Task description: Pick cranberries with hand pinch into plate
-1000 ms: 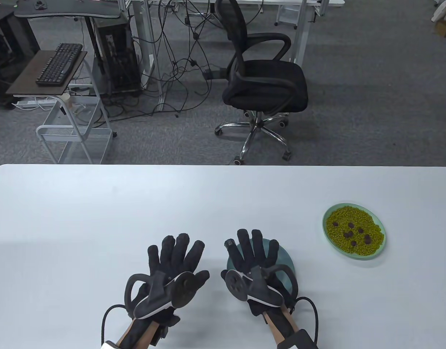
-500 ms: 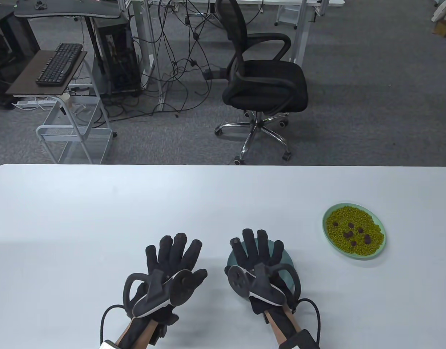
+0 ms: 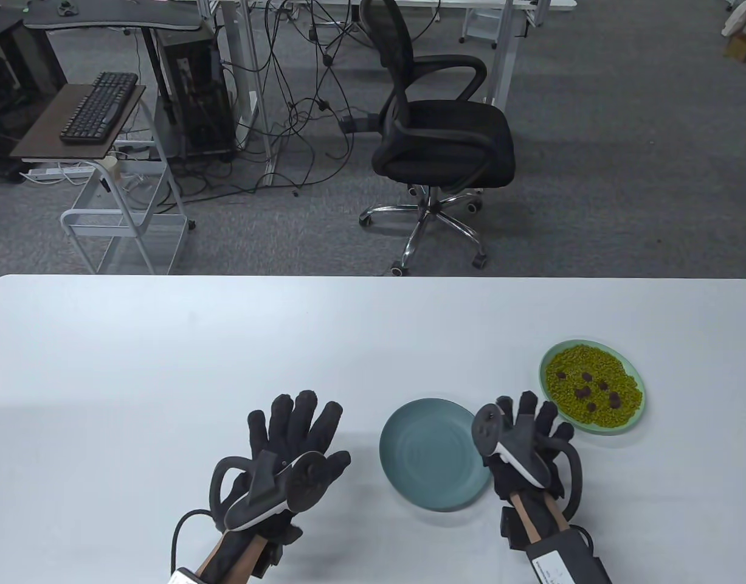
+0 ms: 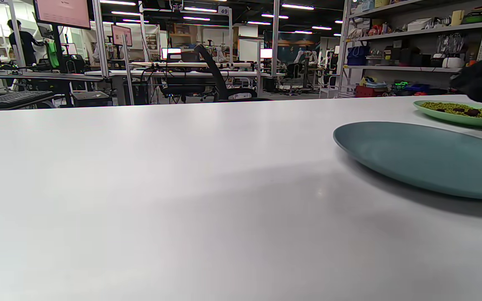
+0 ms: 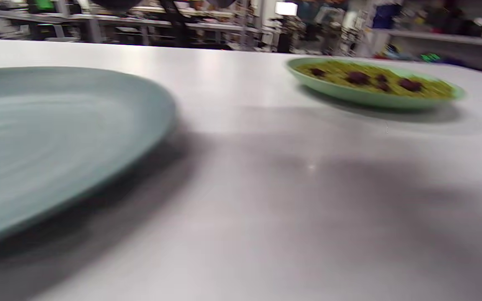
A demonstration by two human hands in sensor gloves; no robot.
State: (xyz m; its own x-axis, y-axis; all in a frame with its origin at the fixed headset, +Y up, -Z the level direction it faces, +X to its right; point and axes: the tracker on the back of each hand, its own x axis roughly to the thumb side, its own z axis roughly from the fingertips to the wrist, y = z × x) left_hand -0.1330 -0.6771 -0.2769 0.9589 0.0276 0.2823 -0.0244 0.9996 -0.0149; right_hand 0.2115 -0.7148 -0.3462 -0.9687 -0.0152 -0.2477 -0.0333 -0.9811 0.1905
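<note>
An empty teal plate (image 3: 430,453) lies near the table's front, also in the left wrist view (image 4: 429,156) and the right wrist view (image 5: 57,138). A light green plate (image 3: 628,426) at the right holds green beans with several dark cranberries (image 3: 585,392) on top; it shows too in the right wrist view (image 5: 370,98). My right hand (image 3: 531,420) hovers between the two plates, fingers spread toward the green plate, holding nothing. My left hand (image 3: 293,426) lies flat on the table left of the teal plate, fingers spread.
The white table (image 3: 166,365) stretches wide to the left and back. Beyond its far edge stand a black office chair (image 3: 439,134), a metal cart (image 3: 123,225) and a desk with a keyboard (image 3: 99,106).
My right hand has moved right, off the teal plate and toward the green plate, uncovering the teal plate. The left hand has barely moved.
</note>
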